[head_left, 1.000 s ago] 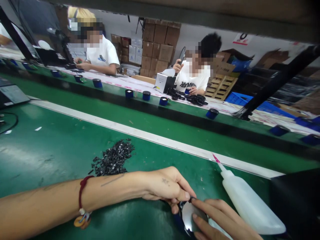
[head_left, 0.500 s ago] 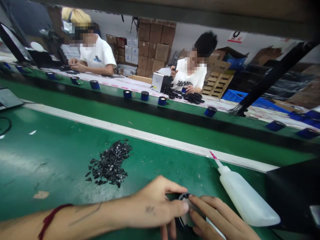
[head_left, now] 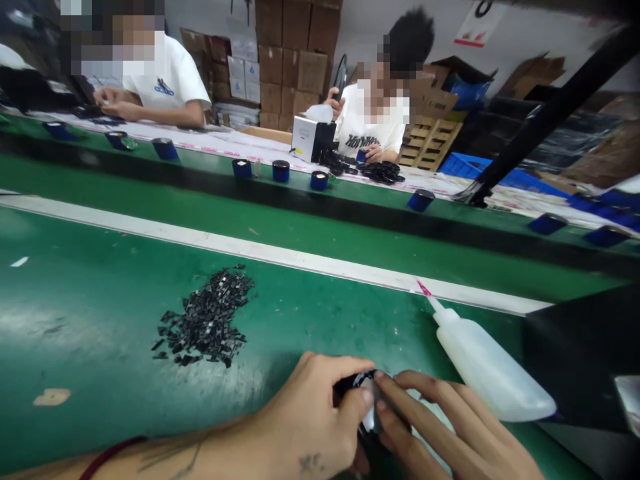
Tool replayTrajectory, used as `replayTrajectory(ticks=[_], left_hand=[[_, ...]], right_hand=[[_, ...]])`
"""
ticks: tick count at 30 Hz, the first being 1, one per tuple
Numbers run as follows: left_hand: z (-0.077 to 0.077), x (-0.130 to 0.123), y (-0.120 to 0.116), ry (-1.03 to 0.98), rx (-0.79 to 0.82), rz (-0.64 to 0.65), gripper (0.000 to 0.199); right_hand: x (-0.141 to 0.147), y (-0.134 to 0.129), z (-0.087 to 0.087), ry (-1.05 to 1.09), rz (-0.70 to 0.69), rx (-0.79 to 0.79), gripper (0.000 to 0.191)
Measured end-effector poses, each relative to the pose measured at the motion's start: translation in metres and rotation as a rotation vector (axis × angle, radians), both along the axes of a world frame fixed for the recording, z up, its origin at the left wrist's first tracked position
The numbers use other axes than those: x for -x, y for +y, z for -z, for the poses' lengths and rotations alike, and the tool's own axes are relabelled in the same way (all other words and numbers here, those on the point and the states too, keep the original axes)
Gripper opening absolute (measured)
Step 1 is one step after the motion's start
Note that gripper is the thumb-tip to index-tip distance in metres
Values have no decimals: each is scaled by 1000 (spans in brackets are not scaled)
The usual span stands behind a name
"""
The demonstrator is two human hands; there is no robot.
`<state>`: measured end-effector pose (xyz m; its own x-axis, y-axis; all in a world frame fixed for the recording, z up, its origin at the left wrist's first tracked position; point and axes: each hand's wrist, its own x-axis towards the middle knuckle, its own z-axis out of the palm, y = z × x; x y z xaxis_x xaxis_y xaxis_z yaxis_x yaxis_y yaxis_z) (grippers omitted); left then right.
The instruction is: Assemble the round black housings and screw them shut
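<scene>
At the bottom middle, my left hand (head_left: 310,420) and my right hand (head_left: 450,433) both grip one small round black part with a shiny face (head_left: 367,400), held just over the green bench (head_left: 100,300). Fingers cover most of it. A pile of small black pieces (head_left: 205,320) lies to the left of my hands. Just right of my right hand lies a white squeeze bottle with a pink tip (head_left: 485,363), on its side.
A black box (head_left: 585,360) stands at the right edge. Beyond a white strip runs a green conveyor (head_left: 300,230) with several blue cups (head_left: 280,171). Two people sit across it, at a table with a small white machine (head_left: 306,137). Cardboard boxes are stacked behind.
My hands have drawn closer to me and closed tighter round the part; its shiny face is now mostly covered. The view has shifted, so the bench appears higher and nearer.
</scene>
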<state>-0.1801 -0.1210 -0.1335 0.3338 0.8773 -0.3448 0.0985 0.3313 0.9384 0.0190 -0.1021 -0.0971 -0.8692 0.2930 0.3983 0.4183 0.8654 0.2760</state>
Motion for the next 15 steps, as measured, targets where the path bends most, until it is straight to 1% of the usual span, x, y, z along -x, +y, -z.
replayTrajectory(ticks=[4,6,9,11,12,14,15], left_hand=[[1,1,-1,-32,-9,10,44],[1,3,-1,-45,-3,20,43],[1,4,-1,-51,-8,32,36],[0,4,-2,-53,-26,25,31],[0,4,-2,-50,-34,24,31],[-3,3,-2,-25,-61,25,31],[-4,3,-1,-8,-75,35,30]], right_hand=[[1,-5,1,30,36,53,32],[0,-7,5,74,37,107,27],[0,-9,9,166,68,199,19],[4,-9,9,234,91,292,16],[7,-10,9,272,114,365,15],[13,-11,7,353,158,487,18],[16,-12,6,381,182,520,20]])
